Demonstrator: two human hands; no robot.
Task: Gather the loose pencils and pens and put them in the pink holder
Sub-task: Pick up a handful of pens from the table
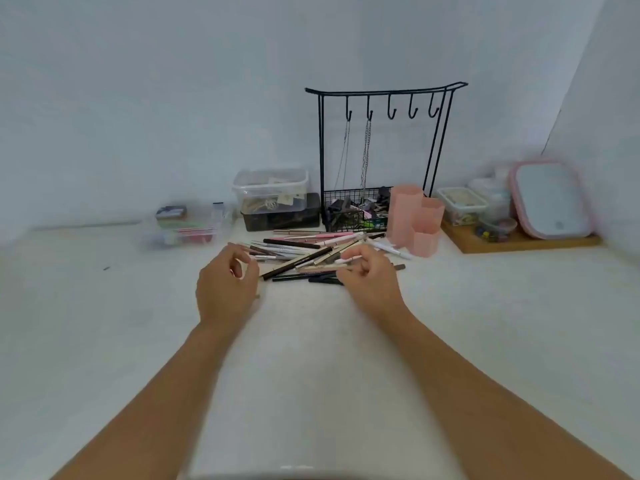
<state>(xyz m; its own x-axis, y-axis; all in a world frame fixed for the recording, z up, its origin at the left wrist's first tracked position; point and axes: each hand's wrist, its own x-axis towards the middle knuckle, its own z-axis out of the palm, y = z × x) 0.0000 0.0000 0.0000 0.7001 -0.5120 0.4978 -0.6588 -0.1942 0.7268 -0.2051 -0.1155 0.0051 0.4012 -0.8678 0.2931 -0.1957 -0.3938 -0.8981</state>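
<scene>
Pens (pixel 311 252) lie heaped, long axes nine-to-three, between both hands; right hand (pixel 369 277) touches them, fingers loosely curled; left hand (pixel 225 285) open; pink holder (pixel 414 220) at two o'clock.

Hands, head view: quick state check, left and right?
Left hand: loosely curled, holding nothing, beside the pile of pens and pencils.
Right hand: fingers curled at the pile; whether it grips a pen cannot be told.
</scene>
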